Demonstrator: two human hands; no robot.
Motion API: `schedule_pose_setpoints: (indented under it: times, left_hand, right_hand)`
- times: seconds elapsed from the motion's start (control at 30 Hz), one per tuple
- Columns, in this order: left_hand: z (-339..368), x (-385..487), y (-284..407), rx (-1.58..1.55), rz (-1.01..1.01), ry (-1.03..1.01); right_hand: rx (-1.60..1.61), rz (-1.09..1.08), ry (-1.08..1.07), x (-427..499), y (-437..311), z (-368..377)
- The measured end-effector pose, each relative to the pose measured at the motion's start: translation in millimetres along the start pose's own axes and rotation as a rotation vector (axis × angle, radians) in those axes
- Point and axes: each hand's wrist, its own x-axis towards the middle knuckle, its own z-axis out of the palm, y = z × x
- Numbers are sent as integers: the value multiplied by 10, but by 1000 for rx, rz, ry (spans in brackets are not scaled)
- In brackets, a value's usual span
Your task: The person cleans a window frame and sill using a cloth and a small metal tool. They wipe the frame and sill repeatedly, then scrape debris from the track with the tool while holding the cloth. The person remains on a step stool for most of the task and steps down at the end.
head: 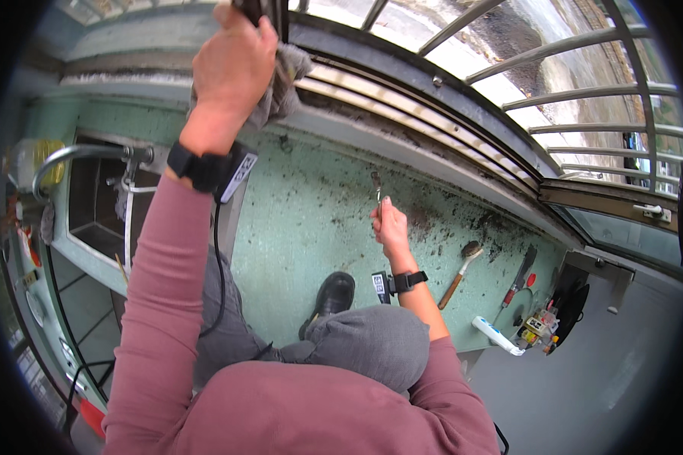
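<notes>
My left hand (233, 65) is raised at the top, fingers wrapped around a dark upright of the window frame (254, 10). A grey cloth (284, 85) bunches beneath that hand on the sill; whether the hand also grips it is hidden. Lower and to the right, my right hand (391, 227) is closed around the handle of a small metal utensil (377, 183). Its flat end points towards the window, and its exact kind is unclear. Under it, dark dirt crumbs (427, 219) are scattered over the green countertop (296, 227).
Metal window bars (558, 51) rise beyond the dirty window track (410, 116). A wooden-handled brush (461, 273), a knife (519, 276), a white tube (498, 335) and a black pan (572, 310) are at right. The sink (94, 190) and faucet (85, 151) stand left. My shoe (336, 293) rests on the counter.
</notes>
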Motion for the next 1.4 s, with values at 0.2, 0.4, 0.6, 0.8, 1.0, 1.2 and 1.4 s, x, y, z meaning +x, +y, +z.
schedule_pose_setpoints:
  times: [0.2,0.4,0.6,0.8,1.0,1.2,1.4]
  left_hand:
    - [-72,-17,67,-93,-59,-31]
    - [-106,-15,84,-118,-39,24]
    - [-110,-19,75,-182,2,40]
    - [-78,-30,56,-195,14,58]
    - [-54,-40,58,-233,13,66]
    - [-42,-48,42,-208,46,88]
    - [-51,-45,50,-202,34,71]
  right_hand:
    - [246,50,-272,-68,-854,-136]
    - [-402,-759,-67,128,-1811,-240]
    - [-956,-1163,64,810,-2561,76]
    - [-1233,-1279,-63,1131,-2752,591]
    - [-1293,-1267,-97,1216,-2801,753]
    - [-1282,-1251,-54,1198,-2724,873]
    - [-1285,-1256,-87,1177,-2738,882]
